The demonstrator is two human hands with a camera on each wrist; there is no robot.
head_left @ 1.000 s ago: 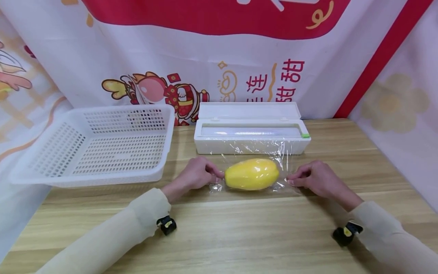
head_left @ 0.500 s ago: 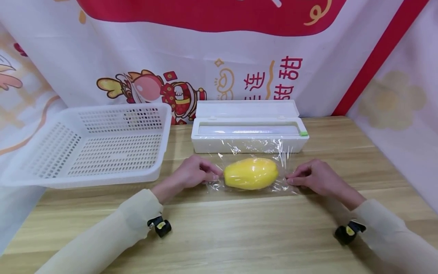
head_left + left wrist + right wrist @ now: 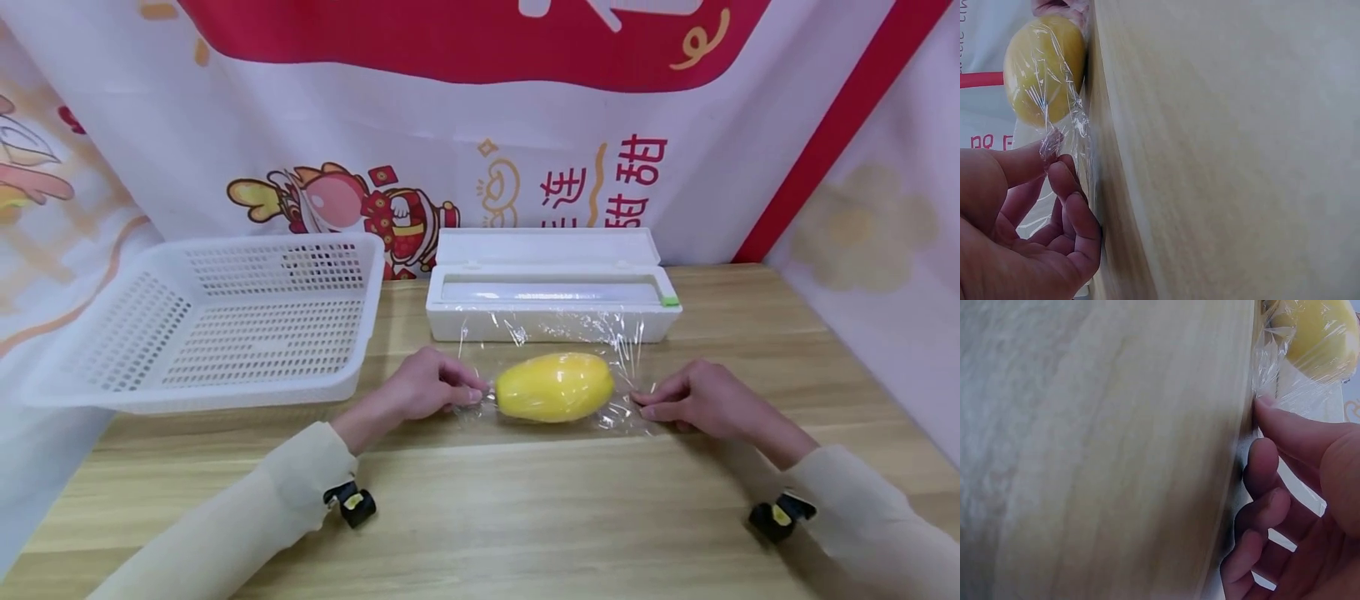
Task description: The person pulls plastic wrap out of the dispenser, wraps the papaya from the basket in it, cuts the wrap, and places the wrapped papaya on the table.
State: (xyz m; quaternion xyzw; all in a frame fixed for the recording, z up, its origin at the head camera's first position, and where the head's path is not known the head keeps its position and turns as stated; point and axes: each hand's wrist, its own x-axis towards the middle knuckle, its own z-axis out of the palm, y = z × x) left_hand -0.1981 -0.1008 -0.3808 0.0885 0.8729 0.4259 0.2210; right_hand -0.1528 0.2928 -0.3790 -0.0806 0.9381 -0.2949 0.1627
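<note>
A yellow, oblong, papaya-like fruit (image 3: 555, 387) lies on the table under clear cling film (image 3: 621, 408), which clings to it in shiny creases. At its left end, my left hand (image 3: 427, 385) pinches the gathered film between thumb and forefinger; the left wrist view shows the bunched film (image 3: 1079, 128) at the fingertips. My right hand (image 3: 708, 400) pinches the film beyond the fruit's right end. In the right wrist view, crumpled film (image 3: 1267, 359) reaches the thumb tip, and the other fingers are curled. Behind the fruit, the film reaches up to a white cling film box (image 3: 553, 325).
The box's lid (image 3: 543, 247) is raised, with a roll (image 3: 555, 292) inside and a green piece (image 3: 670, 302) at its right end. To the left stands a white perforated basket (image 3: 352, 350). A printed cloth (image 3: 300, 117) hangs behind the wooden table (image 3: 525, 517).
Both hands have drawn slightly outward, away from the fruit, still pinching the film. The fruit and box stay in place; the head view has shifted a little.
</note>
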